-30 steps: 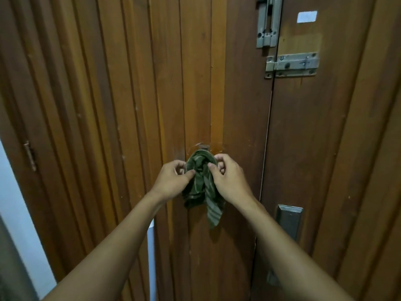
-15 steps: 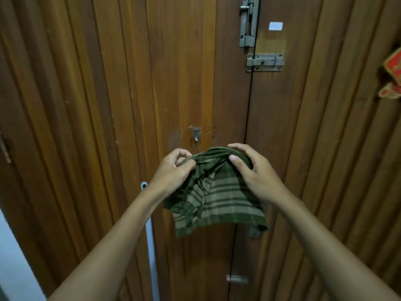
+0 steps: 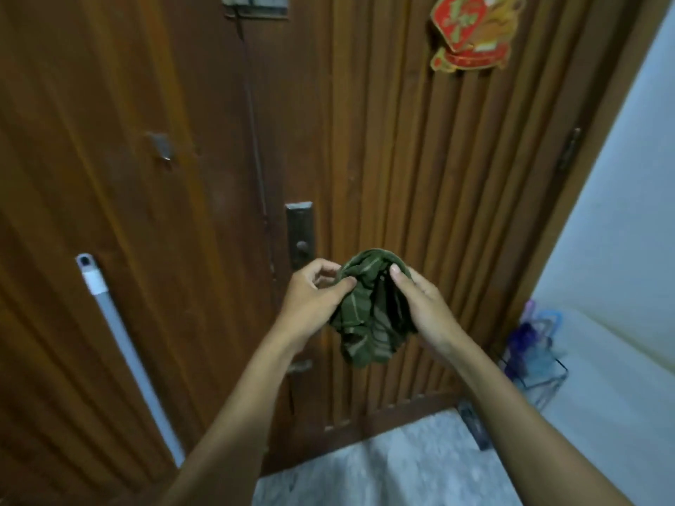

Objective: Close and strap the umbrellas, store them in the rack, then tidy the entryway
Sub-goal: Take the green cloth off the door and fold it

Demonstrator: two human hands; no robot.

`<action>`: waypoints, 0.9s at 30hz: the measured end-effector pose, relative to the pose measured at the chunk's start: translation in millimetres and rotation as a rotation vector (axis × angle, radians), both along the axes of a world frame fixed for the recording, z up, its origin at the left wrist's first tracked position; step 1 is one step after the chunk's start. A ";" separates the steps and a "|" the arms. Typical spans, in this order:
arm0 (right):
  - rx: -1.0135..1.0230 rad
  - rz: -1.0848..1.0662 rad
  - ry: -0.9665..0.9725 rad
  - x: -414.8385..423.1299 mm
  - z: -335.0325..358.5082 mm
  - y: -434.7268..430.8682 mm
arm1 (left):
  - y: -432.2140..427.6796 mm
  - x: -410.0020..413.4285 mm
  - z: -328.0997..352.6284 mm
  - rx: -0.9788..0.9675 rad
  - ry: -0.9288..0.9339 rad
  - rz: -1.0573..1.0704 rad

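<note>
A green striped cloth [image 3: 365, 315] hangs bunched between both hands in front of the wooden door [image 3: 182, 213]. My left hand [image 3: 314, 301] pinches its left top edge with thumb and curled fingers. My right hand [image 3: 420, 308] grips the right side, fingers wrapped round the fabric. A small metal hook [image 3: 160, 147] on the door stands bare at the upper left. Low at the right, a wire rack [image 3: 537, 374] against the white wall holds blue and purple umbrellas [image 3: 526, 334].
A white pole [image 3: 124, 352] leans on the door at the left. A lock plate [image 3: 300, 235] sits mid-door, a bolt [image 3: 255, 5] at the top, a red ornament [image 3: 467, 31] upper right. Grey marble floor [image 3: 383, 469] lies below. A dark object [image 3: 475, 429] lies by the threshold.
The cloth came off the door hook, was spread briefly, and is now bunched again, lower and to the right. The view swung down and right, bringing the rack and floor into sight.
</note>
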State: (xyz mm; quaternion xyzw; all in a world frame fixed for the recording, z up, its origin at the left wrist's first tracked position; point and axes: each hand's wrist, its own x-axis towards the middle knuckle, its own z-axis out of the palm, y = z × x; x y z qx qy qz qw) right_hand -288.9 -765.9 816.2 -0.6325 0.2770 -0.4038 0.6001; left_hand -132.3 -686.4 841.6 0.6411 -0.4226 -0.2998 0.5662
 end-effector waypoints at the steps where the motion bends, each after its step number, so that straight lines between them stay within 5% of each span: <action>1: 0.051 -0.001 -0.035 -17.8 -8.3 0.1 | -9.6 -23.4 -9.6 0.001 0.060 -0.017; 6: 0.123 -0.061 -0.060 -131.7 -39.8 -12.8 | -53.9 -150.8 -38.8 0.114 0.294 -0.177; 14: 0.028 -0.189 0.160 -315.3 -82.3 -52.1 | -108.7 -321.8 -71.0 0.249 0.170 -0.240; 27: -0.008 -0.073 0.572 -426.3 -184.5 -165.6 | -224.6 -410.1 -189.6 0.329 0.181 -0.290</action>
